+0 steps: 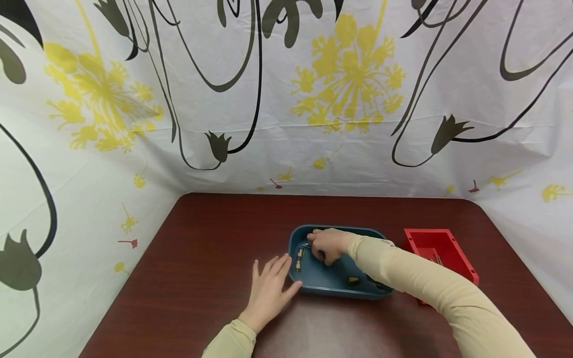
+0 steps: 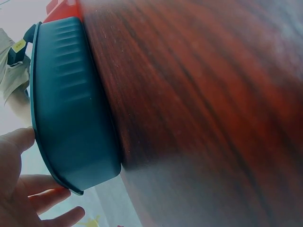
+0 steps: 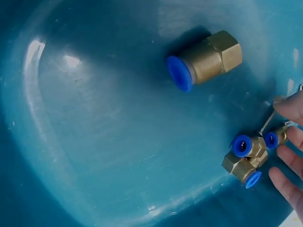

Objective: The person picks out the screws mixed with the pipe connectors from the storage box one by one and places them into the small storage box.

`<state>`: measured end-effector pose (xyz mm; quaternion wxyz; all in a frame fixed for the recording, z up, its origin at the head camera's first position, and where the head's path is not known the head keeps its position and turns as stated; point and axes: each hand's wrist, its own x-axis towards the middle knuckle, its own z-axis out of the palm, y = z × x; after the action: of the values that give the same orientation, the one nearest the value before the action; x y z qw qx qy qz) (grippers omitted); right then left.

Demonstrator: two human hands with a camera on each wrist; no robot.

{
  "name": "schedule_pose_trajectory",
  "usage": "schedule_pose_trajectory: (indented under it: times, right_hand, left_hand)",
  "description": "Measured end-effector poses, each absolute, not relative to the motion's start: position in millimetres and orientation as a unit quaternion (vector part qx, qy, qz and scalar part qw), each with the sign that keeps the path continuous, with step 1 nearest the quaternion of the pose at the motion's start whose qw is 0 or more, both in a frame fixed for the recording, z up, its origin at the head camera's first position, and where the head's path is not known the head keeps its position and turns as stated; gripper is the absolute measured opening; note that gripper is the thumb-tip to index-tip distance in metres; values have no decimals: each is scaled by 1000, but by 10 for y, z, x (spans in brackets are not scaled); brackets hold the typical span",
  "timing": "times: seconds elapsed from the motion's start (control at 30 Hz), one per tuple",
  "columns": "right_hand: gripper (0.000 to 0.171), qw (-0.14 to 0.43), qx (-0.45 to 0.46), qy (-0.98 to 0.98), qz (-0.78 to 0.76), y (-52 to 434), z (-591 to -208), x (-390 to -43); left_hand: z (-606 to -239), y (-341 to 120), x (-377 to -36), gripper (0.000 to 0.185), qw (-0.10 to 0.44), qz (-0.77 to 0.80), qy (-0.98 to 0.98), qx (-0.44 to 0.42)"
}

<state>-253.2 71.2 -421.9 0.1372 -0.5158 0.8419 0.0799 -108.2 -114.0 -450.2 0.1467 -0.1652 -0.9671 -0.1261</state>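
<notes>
The right hand [image 1: 329,245] is reaching into the blue tray [image 1: 332,286] near the desk's [image 1: 215,238] middle, fingers curling over brass push-fit fittings [image 3: 248,158]; whether it grips one cannot be told. The left hand [image 1: 270,288] is lying flat and spread, touching the tray's left rim. A red box [image 1: 456,251] is sitting just right.

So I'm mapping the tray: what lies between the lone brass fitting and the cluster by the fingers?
Only bare tray floor between the lone fitting and cluster, right wrist view.
</notes>
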Motion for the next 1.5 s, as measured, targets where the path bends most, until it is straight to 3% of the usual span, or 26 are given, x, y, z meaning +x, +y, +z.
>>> schedule_pose_trajectory:
  times: [0.67, 1.03, 1.5]
  right_hand:
    - [23, 26, -537, 815, 214, 613, -4328, -2503]
    - [27, 59, -539, 819, 189, 615, -4281, -2511]
    - [29, 76, -544, 832, 76, 794, -3932, -2551]
  left_hand:
    - [-4517, -1148, -1099, 61, 139, -131, -968, -164]
    - [-4520, -1146, -1092, 61, 150, -132, -966, -165]
    - [-4506, -1132, -1087, 60, 148, -133, -966, -163]
